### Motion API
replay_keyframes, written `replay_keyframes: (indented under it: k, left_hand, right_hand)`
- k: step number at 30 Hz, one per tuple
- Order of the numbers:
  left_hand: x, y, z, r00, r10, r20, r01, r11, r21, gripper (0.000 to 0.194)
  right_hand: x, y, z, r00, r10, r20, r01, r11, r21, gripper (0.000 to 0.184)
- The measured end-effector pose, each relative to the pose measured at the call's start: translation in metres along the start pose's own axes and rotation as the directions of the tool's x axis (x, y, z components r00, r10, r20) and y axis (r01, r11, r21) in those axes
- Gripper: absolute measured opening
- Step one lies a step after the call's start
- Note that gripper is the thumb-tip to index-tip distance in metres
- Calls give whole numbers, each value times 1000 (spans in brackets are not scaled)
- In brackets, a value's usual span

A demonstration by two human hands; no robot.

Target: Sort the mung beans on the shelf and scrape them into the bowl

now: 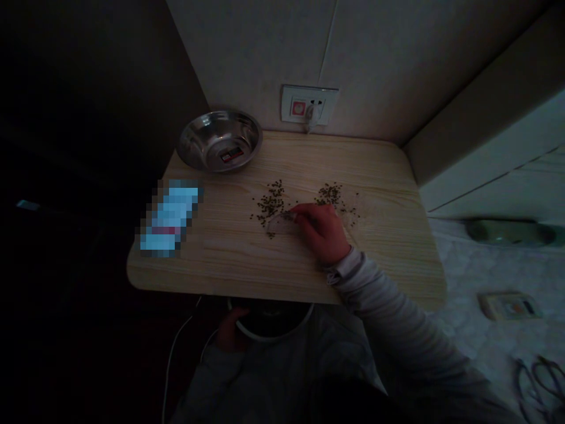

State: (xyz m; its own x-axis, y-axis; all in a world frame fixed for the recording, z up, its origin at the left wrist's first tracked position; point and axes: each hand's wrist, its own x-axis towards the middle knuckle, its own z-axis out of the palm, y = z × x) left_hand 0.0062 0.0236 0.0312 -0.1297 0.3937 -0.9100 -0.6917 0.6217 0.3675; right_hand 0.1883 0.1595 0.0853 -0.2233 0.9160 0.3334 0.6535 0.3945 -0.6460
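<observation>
My right hand is over the middle of the wooden table, its fingers pinched on a small, thin, see-through piece whose kind I cannot make out. That piece lies at the near side of a scatter of small dark green beans. A second scatter of the same beans lies just beyond my knuckles. Below the table's front edge, my left hand grips the side of a dark container with a pale rim, partly hidden under the tabletop. Its inside is too dark to read.
A steel bowl stands at the table's back left. In front of it lies a lit, blurred phone. A plug sits in the wall socket. At right, a green bottle and a small box rest on a pale quilted surface.
</observation>
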Motion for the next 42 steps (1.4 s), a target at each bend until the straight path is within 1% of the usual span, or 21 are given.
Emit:
replay_keyframes:
  k: [5,9,11,14,19,24,27,30,33,37,42]
  left_hand:
    - [-1,2,0,1000,-1,-5,1,1000,27,16]
    - [2,2,-2,998,-48,-28,48,998,31,16]
    - [2,2,-2,999,-33,-39,34,999,32,15]
    - [2,0,-3,999,22,-44,-21,1000,21,13]
    - [5,-1,-6,999,18,-32,-18,1000,-4,12]
    - [0,1,-1,999,23,-32,-22,1000,19,15]
    - [-5,3,4,999,35,-17,-35,999,12,17]
    - [-9,4,8,1000,18,-4,-18,1000,-4,19]
    - [-11,6,10,1000,5,-16,-5,1000,-7,19]
    - [-7,7,8,999,-26,-33,25,1000,-10,20]
    - [-5,5,4,998,47,-50,-46,999,17,20]
  right_hand:
    - [-1,-1,-1,999,-9,45,8,1000,15,22]
    - [-3,-2,-1,998,-26,64,25,1000,9,21]
    - [-3,-3,-1,998,-29,59,28,999,16,21]
    - [-3,-3,-1,999,-25,41,23,999,33,22]
    - [-4,-3,-1,999,-28,45,27,999,40,22]
    - [-4,-6,-2,997,-19,72,17,999,37,22]
    - [-3,-7,-2,998,-15,63,12,999,37,22]
    - [-3,-7,-2,997,-16,71,13,999,36,22]
    - [-4,-7,-2,995,-28,92,25,999,34,21]
    - [-5,-6,-1,996,-48,79,44,998,50,21]
    - [-5,-5,-1,997,-34,73,31,999,45,22]
